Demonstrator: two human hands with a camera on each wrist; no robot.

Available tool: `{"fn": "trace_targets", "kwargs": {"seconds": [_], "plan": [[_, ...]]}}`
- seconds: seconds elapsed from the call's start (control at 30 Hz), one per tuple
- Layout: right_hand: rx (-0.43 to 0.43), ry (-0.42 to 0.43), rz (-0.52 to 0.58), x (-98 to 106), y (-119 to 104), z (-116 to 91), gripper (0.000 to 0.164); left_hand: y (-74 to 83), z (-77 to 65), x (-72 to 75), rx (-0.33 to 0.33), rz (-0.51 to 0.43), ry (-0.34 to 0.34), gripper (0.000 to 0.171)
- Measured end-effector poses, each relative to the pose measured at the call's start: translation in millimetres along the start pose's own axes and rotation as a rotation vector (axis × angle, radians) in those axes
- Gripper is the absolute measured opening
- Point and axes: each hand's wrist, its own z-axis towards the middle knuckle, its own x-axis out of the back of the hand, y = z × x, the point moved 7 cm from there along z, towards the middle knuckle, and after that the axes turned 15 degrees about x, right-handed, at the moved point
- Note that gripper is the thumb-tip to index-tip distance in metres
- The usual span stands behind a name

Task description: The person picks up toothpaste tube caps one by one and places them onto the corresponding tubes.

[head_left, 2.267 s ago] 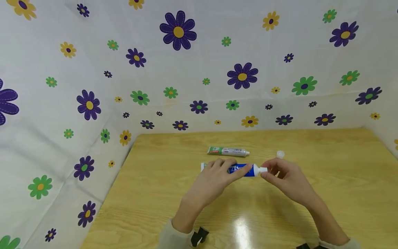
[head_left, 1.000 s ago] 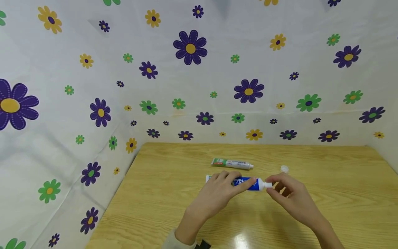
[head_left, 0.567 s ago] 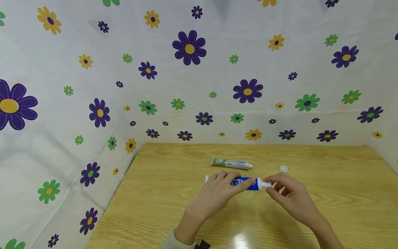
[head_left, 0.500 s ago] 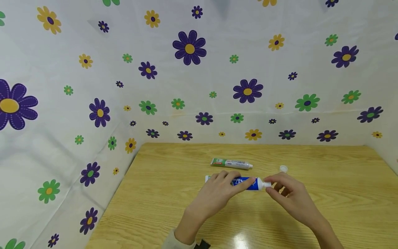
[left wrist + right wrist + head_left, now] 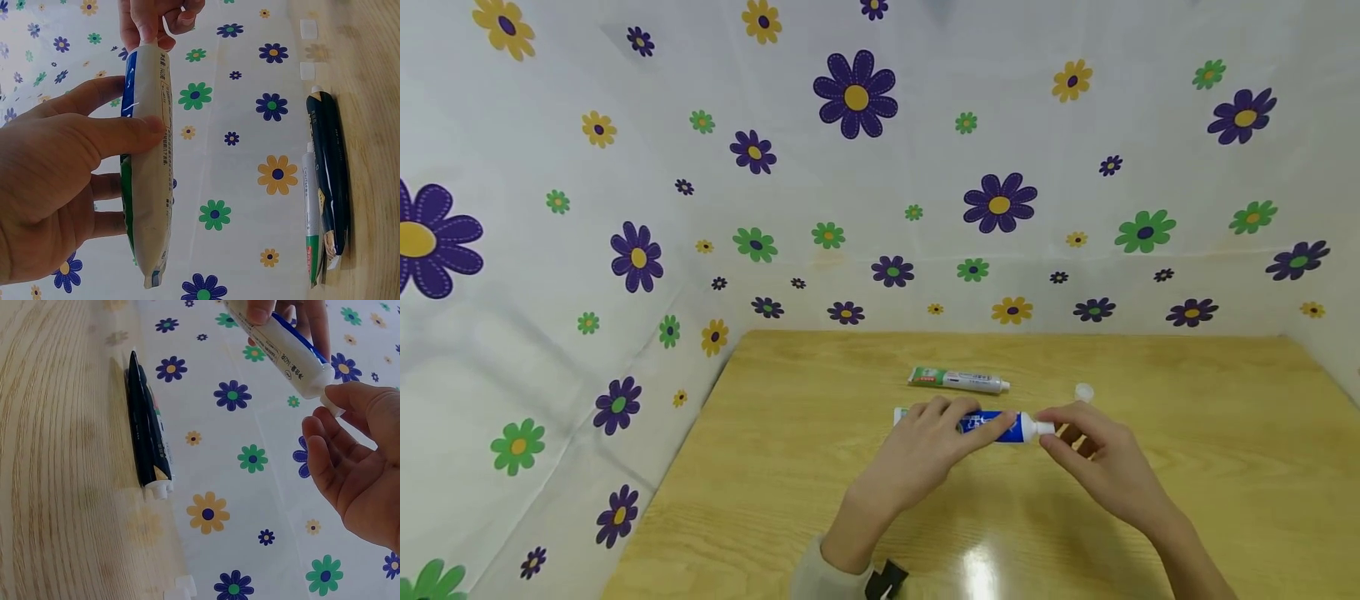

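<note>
A blue and white toothpaste tube [image 5: 991, 426] lies level in my left hand [image 5: 917, 458], whose thumb and fingers grip its body. In the left wrist view the tube's printed white back [image 5: 153, 181] shows, with my thumb across it. My right hand [image 5: 1101, 458] pinches the white cap [image 5: 1046, 428] at the tube's right end between thumb and fingertips. In the right wrist view that cap [image 5: 331, 406] sits at the tube's neck. Beyond the hands, a green and white toothpaste tube [image 5: 958, 381] rests on the table.
A dark toothpaste tube [image 5: 329, 169] lies beside the green and white one, hidden in the head view. Two loose white caps stand on the wooden table [image 5: 760, 467], one a translucent cap [image 5: 1084, 392] beyond my right hand. Flower-print cloth [image 5: 880, 167] walls the back and left.
The head view has shifted slightly up and down. Both hands keep nearly the same hold on the tube and its cap; the things on the table have not moved.
</note>
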Motion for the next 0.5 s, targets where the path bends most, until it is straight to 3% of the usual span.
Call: {"fn": "trace_targets", "kwargs": {"seconds": [0.23,0.5], "plan": [[-0.003,-0.013,0.011,0.0,1.2,2.1,0.030,-0.1,1.4,2.6,0.003,0.000,-0.012,0.075],[-0.041,-0.030,0.001,-1.3,4.1,-0.8,0.019,2.2,-0.4,4.5,-0.005,0.021,0.014,0.073]]}}
